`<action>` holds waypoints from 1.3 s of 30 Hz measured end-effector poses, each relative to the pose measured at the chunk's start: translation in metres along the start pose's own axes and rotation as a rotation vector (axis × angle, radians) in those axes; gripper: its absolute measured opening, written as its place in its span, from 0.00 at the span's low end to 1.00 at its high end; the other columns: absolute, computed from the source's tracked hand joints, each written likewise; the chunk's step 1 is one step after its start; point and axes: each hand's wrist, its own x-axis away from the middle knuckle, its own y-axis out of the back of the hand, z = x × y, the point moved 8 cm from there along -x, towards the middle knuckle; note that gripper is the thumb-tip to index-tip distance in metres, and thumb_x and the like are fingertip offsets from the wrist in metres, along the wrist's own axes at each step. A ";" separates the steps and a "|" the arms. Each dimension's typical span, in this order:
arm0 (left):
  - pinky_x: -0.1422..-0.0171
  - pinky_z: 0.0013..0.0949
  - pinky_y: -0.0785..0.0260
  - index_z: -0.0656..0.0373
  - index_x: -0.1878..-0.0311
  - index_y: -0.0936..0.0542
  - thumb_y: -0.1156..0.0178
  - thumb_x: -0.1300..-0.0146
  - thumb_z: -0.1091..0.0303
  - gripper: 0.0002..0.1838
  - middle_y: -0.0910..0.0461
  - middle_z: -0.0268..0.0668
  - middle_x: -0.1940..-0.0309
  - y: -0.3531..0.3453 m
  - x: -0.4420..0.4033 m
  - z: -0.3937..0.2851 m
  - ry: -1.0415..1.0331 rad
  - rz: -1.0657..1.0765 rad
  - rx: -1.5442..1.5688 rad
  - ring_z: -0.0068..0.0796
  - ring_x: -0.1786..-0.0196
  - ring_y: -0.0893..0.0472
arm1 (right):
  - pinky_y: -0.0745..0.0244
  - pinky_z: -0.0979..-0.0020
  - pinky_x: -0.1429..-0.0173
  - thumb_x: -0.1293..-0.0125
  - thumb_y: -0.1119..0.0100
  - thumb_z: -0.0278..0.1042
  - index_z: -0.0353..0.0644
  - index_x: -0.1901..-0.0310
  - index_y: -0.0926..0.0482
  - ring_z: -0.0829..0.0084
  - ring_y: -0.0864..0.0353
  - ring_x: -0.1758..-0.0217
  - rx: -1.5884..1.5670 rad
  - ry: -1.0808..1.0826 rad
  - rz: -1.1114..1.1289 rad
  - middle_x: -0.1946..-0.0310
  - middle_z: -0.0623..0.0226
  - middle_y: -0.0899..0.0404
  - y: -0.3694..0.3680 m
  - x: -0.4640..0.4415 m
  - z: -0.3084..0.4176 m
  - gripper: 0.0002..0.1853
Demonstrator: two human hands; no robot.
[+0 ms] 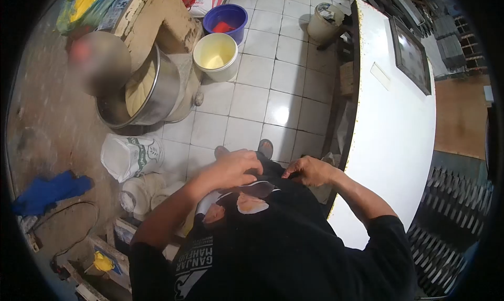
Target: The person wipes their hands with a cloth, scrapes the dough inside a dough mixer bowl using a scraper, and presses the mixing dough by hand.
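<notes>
My left hand is at my waist with its fingers curled on the lower edge of the black printed T-shirt that I wear. Across from it, my right hand pinches dark cloth at the other side of the hem. Its thumb and forefinger come together there, and the rest of that grip is partly hidden. Below the hands, the tips of my feet show on the tiled floor.
A steel mixer bowl with pale dough stands at the left. Near it are a white bucket, a purple tub and a white sack. A white table, with a framed panel on it, runs along my right.
</notes>
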 end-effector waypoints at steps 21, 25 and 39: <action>0.65 0.34 0.29 0.61 0.57 0.18 0.44 0.36 0.68 0.10 0.19 0.39 0.74 -0.013 0.005 -0.026 0.291 0.062 0.234 0.32 0.73 0.19 | 0.24 0.69 0.54 0.35 0.38 0.30 0.39 0.56 0.16 0.72 0.19 0.60 -0.365 -0.194 -0.016 0.66 0.66 0.17 -0.002 0.006 -0.003 0.08; 0.66 0.37 0.28 0.59 0.63 0.17 0.40 0.41 0.64 0.09 0.18 0.42 0.75 -0.029 -0.017 -0.007 0.344 0.137 0.016 0.36 0.73 0.18 | 0.25 0.64 0.48 0.37 0.39 0.32 0.44 0.54 0.15 0.61 0.18 0.53 -0.011 0.000 0.089 0.57 0.60 0.16 0.002 0.006 0.021 0.11; 0.55 0.48 0.24 0.55 0.63 0.14 0.44 0.41 0.59 0.13 0.17 0.49 0.66 -0.052 -0.063 -0.032 0.125 0.327 -0.298 0.50 0.60 0.17 | 0.25 0.58 0.54 0.36 0.45 0.34 0.40 0.55 0.19 0.50 0.18 0.59 0.139 -0.019 0.032 0.63 0.51 0.17 -0.007 0.001 -0.023 0.11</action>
